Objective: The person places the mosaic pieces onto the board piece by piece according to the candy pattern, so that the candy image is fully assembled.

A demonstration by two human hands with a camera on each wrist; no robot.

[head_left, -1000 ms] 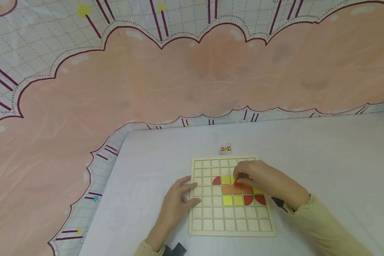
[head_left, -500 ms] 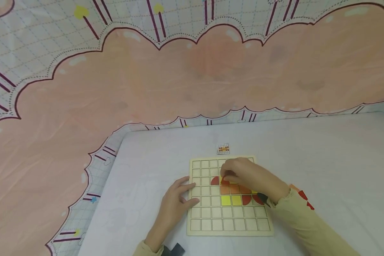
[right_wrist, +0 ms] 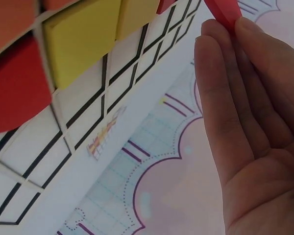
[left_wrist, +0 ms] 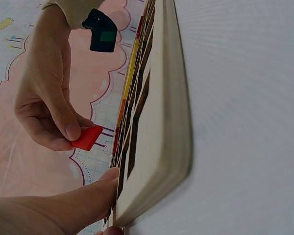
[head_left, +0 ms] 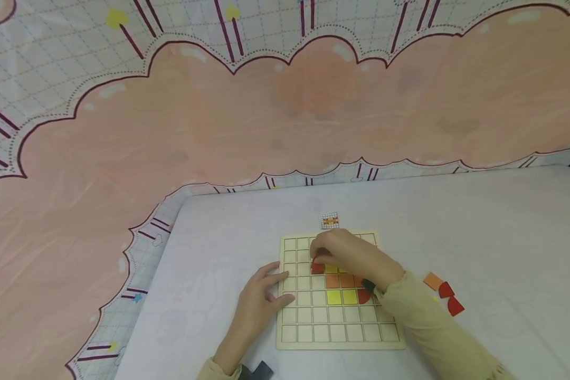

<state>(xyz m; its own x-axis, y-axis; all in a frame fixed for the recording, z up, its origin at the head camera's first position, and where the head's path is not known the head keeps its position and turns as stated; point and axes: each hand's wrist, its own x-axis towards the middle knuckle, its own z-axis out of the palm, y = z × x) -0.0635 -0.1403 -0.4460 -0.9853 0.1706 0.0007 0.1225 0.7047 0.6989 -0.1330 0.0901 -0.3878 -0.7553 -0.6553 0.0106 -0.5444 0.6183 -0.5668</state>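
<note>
My right hand (head_left: 349, 256) pinches a red tile (left_wrist: 88, 138) between thumb and fingertips, above the gridded wooden board (head_left: 337, 344). In the right wrist view the red tile (right_wrist: 224, 12) shows at the top, its full outline cut off. On the board lie yellow tiles (head_left: 334, 297), orange tiles (head_left: 332, 281) and a rounded red tile (head_left: 363, 296); my right forearm hides some of the others. My left hand (head_left: 261, 298) rests at the board's left edge, fingers spread, thumb and finger tips touching the rim.
To the right of the board lie a loose orange tile (head_left: 433, 281) and two red ones (head_left: 455, 306), with a bit of yellow beside my sleeve. A small printed pattern card (head_left: 330, 220) lies behind the board. The white table meets a cloud-patterned cloth (head_left: 247, 126).
My right hand has moved left across the board with the red tile, from the right part to the upper-left red spot. Loose tiles have come into view at right. The left hand stays put.
</note>
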